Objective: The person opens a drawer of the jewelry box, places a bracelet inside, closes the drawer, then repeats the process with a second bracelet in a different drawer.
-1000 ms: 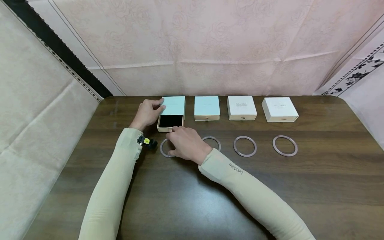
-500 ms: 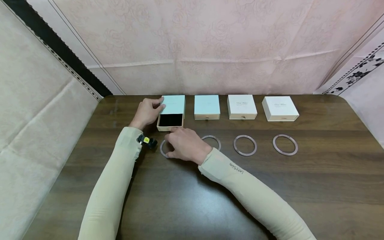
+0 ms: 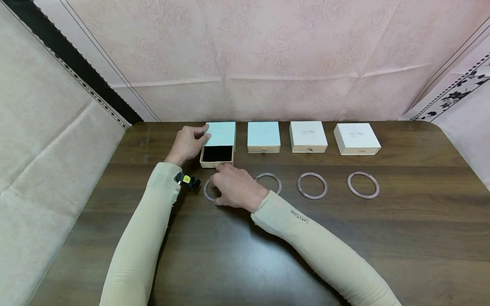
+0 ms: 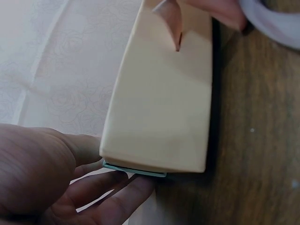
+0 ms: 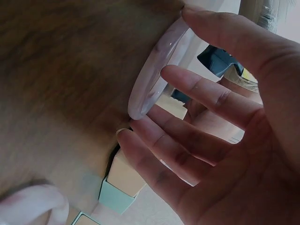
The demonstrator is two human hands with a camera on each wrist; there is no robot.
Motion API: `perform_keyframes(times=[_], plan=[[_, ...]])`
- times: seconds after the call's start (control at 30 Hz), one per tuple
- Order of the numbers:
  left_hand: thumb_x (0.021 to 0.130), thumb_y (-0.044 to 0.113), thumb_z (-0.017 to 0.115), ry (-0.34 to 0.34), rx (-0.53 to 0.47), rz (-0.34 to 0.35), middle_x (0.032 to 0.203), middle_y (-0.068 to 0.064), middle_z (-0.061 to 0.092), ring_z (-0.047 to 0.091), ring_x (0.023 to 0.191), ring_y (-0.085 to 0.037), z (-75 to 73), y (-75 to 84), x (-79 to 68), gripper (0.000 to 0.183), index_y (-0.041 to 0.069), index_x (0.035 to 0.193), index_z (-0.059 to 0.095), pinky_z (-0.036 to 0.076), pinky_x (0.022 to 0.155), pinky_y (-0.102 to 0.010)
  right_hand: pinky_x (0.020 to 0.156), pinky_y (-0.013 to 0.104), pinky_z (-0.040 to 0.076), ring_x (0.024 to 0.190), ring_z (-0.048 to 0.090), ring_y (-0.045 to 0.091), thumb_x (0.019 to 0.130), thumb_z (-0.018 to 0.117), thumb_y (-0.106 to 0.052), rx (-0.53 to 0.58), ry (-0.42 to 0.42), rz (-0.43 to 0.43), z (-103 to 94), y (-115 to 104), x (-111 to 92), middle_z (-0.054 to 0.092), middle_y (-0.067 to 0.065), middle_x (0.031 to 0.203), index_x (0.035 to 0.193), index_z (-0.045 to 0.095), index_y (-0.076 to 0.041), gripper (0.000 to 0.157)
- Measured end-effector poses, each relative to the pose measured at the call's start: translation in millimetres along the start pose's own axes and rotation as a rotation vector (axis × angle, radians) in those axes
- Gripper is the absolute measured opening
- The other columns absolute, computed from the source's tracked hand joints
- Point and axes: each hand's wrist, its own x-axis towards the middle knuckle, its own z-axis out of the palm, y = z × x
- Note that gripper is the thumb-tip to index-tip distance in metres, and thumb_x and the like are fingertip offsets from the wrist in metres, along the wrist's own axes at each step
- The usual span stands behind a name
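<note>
You have four boxes: one half-drawn turquoise box (image 3: 220, 134), another turquoise box (image 3: 263, 134) right of it, and two white boxes (image 3: 308, 134) farther right. You have four rings: one ring (image 3: 205, 191) on its near side, three pale rings (image 3: 313, 197) beyond its right.

Right hand (image 3: 235, 185) palm-down; fingers (image 5: 201, 91) probably loose

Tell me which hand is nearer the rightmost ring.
Right. Both lie left of the rightmost ring: the right hand over the leftmost ring, the left hand farther off, at the open box.
</note>
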Motion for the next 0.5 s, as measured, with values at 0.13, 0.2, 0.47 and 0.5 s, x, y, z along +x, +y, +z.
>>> perform_keyframes(times=[0.13,0.2,0.47,0.5], plan=[[0.106,0.026,0.057,0.002,0.003,-0.004,0.158,-0.002,0.046,0.057,0.130,-0.029,0.2,0.1,0.5,0.045,0.014,0.149,0.050,0.051,0.099,-0.044,0.074,0.037,0.060,0.104,0.060,0.021,0.084,0.086,-0.036,0.008,-0.005,0.013,0.0,-0.6,0.0,0.063,0.005,0.116,0.093,0.077,-0.019,0.022],[0.106,0.026,0.057,0.002,0.004,-0.004,0.158,-0.002,0.046,0.058,0.129,-0.029,0.3,0.1,0.6,0.045,0.014,0.149,0.050,0.051,0.098,-0.044,0.071,0.036,0.059,0.099,0.058,0.019,0.083,0.086,-0.034,0.015,-0.007,0.017,-0.4,-0.7,0.1,0.063,0.004,0.112,0.085,0.075,-0.019,0.019],[0.106,0.026,0.057,0.005,0.004,0.001,0.157,-0.002,0.047,0.057,0.131,-0.030,0.4,-0.7,0.3,0.045,0.014,0.149,0.051,0.051,0.100,-0.045,0.066,0.030,0.056,0.088,0.056,0.015,0.083,0.086,-0.033,0.044,-0.014,0.022,-1.9,0.3,0.9,0.062,0.002,0.102,0.067,0.067,-0.018,0.030],[0.106,0.026,0.057,0.006,0.005,0.001,0.157,-0.002,0.047,0.057,0.131,-0.029,0.5,-0.8,0.3,0.045,0.014,0.149,0.051,0.051,0.100,-0.044,0.066,0.030,0.056,0.088,0.056,0.015,0.083,0.086,-0.034,0.046,-0.014,0.022,-2.2,0.3,1.0,0.062,0.001,0.102,0.066,0.066,-0.018,0.031]])
